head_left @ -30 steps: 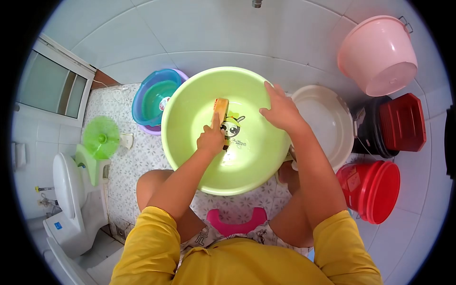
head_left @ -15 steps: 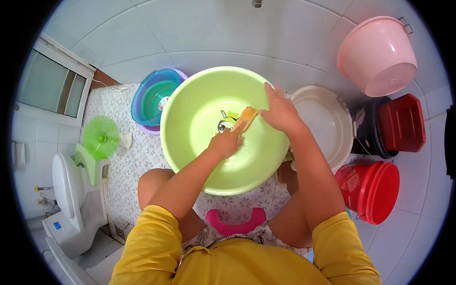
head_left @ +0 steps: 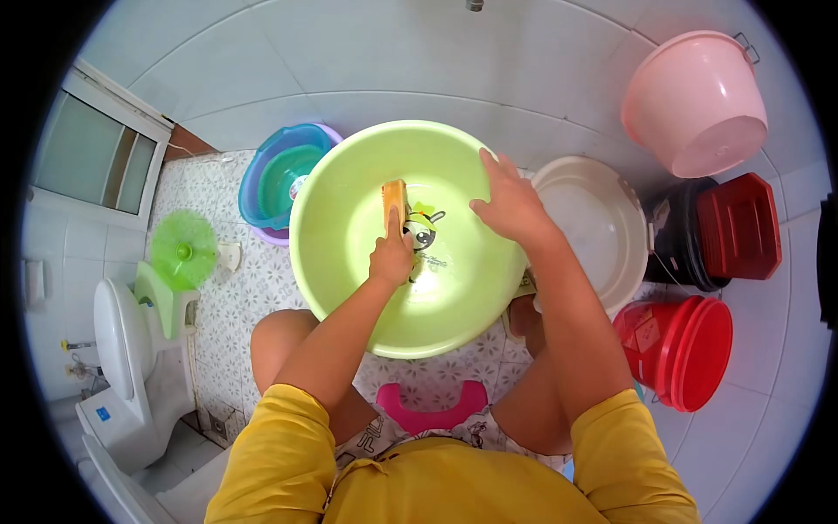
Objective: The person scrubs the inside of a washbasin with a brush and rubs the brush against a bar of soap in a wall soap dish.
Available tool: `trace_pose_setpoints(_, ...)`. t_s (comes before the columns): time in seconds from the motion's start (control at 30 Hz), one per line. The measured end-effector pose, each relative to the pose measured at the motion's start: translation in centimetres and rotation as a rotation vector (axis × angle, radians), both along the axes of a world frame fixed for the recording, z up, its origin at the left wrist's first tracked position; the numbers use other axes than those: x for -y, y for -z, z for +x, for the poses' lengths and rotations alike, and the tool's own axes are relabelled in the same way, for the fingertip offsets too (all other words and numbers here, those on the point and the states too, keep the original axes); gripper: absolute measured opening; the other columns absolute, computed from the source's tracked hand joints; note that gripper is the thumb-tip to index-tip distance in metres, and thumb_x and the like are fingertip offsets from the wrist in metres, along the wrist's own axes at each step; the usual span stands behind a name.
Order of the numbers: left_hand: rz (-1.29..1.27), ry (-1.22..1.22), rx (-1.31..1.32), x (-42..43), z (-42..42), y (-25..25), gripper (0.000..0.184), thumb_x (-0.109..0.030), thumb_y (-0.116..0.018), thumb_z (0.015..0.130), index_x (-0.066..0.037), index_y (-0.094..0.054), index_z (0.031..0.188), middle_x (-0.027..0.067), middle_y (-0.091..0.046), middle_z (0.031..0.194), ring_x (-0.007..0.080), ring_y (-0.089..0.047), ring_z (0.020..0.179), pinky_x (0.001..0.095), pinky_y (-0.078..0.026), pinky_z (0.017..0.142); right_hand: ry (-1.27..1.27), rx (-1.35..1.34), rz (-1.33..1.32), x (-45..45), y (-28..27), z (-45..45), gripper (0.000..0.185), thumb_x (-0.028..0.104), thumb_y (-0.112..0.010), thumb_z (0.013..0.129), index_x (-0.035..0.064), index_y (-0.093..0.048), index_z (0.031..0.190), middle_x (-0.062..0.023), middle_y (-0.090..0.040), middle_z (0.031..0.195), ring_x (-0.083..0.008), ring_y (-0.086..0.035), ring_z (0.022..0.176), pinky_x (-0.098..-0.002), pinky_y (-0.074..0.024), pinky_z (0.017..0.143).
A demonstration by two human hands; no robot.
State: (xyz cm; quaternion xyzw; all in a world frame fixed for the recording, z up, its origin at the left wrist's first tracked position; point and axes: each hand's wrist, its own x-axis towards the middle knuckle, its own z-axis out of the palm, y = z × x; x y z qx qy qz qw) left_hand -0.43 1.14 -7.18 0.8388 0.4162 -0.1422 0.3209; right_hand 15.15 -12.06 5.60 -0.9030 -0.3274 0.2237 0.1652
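Observation:
A large lime-green basin stands in front of me, with a cartoon face printed on its floor. My left hand is closed around an orange scrub brush, one finger stretched along it. The brush is inside the basin, left of the printed face, and points away from me. My right hand holds the basin's right rim, its thumb spread out over the inside and its fingers at the edge. The brush's underside is hidden.
Nested blue and purple basins stand left, near a green round-headed item and a toilet. To the right are a white basin, a red bucket, dark red containers and a hanging pink bucket. A pink stool is below me.
My left hand has swept the brush from right of the printed face to its left, turning it more upright in view. My right hand stays at the rim.

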Motion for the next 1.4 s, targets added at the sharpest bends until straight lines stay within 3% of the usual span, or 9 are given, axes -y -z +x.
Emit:
trace_pose_setpoints(0.3, -0.088, 0.244, 0.002, 1.1, 2.0, -0.9, 0.062, -0.035, -0.039, 0.092, -0.033, -0.004, 0.143, 0.0249, -0.054, 0.101, 0.0382, -0.059, 0.084, 0.0450, -0.049, 0.076, 0.024, -0.014, 0.008, 0.1, 0.4, 0.3, 0.077, 0.003, -0.050, 0.071, 0.0133, -0.021, 0.142, -0.0133, -0.020, 0.146, -0.0455, -0.040, 0.117, -0.0442, -0.0425, 0.095)
trace_pose_setpoints(0.4, 0.063, 0.467, -0.037, 2.0, 1.5, -2.3, 0.063, -0.030, -0.041, 0.090, -0.032, -0.008, 0.143, 0.0217, -0.057, 0.090, 0.0337, -0.060, 0.072, 0.0441, -0.049, 0.069, 0.027, -0.024, 0.003, 0.3, 0.5, 0.6, 0.076, 0.004, -0.050, 0.071, 0.0132, -0.021, 0.141, -0.0138, -0.020, 0.146, -0.0458, -0.040, 0.118, -0.0439, -0.0420, 0.095)
trace_pose_setpoints(0.47, 0.017, 0.689, -0.155, 2.2, 1.3, -4.3, 0.061, -0.029, -0.046, 0.088, -0.034, -0.017, 0.142, 0.0222, -0.057, 0.102, 0.0337, -0.061, 0.087, 0.0438, -0.049, 0.075, 0.019, -0.029, 0.014, 0.4, 0.5, 0.7, 0.075, 0.004, -0.049, 0.072, 0.0127, -0.021, 0.141, -0.0144, -0.020, 0.146, -0.0467, -0.039, 0.119, -0.0446, -0.0410, 0.096)
trace_pose_setpoints(0.57, -0.149, 0.907, -0.205, 1.4, 0.5, -6.4, 0.066, -0.019, -0.048, 0.085, -0.036, -0.019, 0.142, 0.0174, -0.059, 0.098, 0.0307, -0.061, 0.075, 0.0423, -0.049, 0.070, 0.020, -0.034, 0.023, 0.4, 0.7, 0.8, 0.075, 0.005, -0.048, 0.072, 0.0120, -0.021, 0.142, -0.0152, -0.020, 0.146, -0.0477, -0.038, 0.119, -0.0451, -0.0398, 0.097)
trace_pose_setpoints(0.77, -0.351, 0.935, -0.289, 0.5, -0.2, -7.4, 0.069, -0.012, -0.053, 0.082, -0.035, -0.025, 0.140, 0.0179, -0.060, 0.097, 0.0311, -0.060, 0.079, 0.0420, -0.047, 0.075, 0.019, -0.042, 0.025, 0.3, 0.3, 0.4, 0.075, 0.004, -0.048, 0.072, 0.0111, -0.021, 0.142, -0.0163, -0.019, 0.146, -0.0482, -0.037, 0.119, -0.0454, -0.0387, 0.098)
trace_pose_setpoints(0.87, -0.190, 0.849, -0.184, 1.1, 0.3, -6.8, 0.066, -0.015, -0.054, 0.083, -0.032, -0.026, 0.140, 0.0195, -0.061, 0.094, 0.0325, -0.060, 0.081, 0.0418, -0.046, 0.078, 0.024, -0.048, 0.032, 0.2, 0.4, 0.4, 0.075, 0.004, -0.048, 0.072, 0.0112, -0.021, 0.142, -0.0160, -0.019, 0.147, -0.0476, -0.037, 0.120, -0.0456, -0.0387, 0.098)
trace_pose_setpoints(1.07, 0.046, 0.643, -0.056, -0.6, 1.1, -3.3, 0.066, -0.023, -0.051, 0.085, -0.027, -0.019, 0.142, 0.0204, -0.061, 0.081, 0.0338, -0.060, 0.066, 0.0429, -0.050, 0.064, 0.030, -0.031, 0.015, 0.1, 0.5, 0.3, 0.076, 0.005, -0.048, 0.072, 0.0123, -0.021, 0.142, -0.0155, -0.019, 0.147, -0.0471, -0.038, 0.120, -0.0451, -0.0387, 0.098)
trace_pose_setpoints(1.17, 0.099, 0.376, 0.004, -2.0, 1.3, -1.6, 0.066, -0.024, -0.050, 0.085, -0.026, -0.018, 0.143, 0.0194, -0.061, 0.082, 0.0326, -0.061, 0.071, 0.0435, -0.050, 0.067, 0.025, -0.015, -0.009, 0.0, 0.5, 0.3, 0.076, 0.005, -0.048, 0.071, 0.0127, -0.021, 0.142, -0.0154, -0.019, 0.147, -0.0474, -0.038, 0.119, -0.0449, -0.0390, 0.098)
trace_pose_setpoints(1.4, 0.124, 0.185, -0.161, -1.4, 0.8, -2.6, 0.069, -0.029, -0.049, 0.086, -0.026, -0.012, 0.144, 0.0235, -0.056, 0.098, 0.0355, -0.060, 0.085, 0.0433, -0.051, 0.072, 0.017, -0.019, -0.003, -0.1, 0.2, 0.4, 0.075, 0.007, -0.050, 0.072, 0.0128, -0.021, 0.142, -0.0153, -0.020, 0.147, -0.0480, -0.040, 0.117, -0.0450, -0.0405, 0.097)
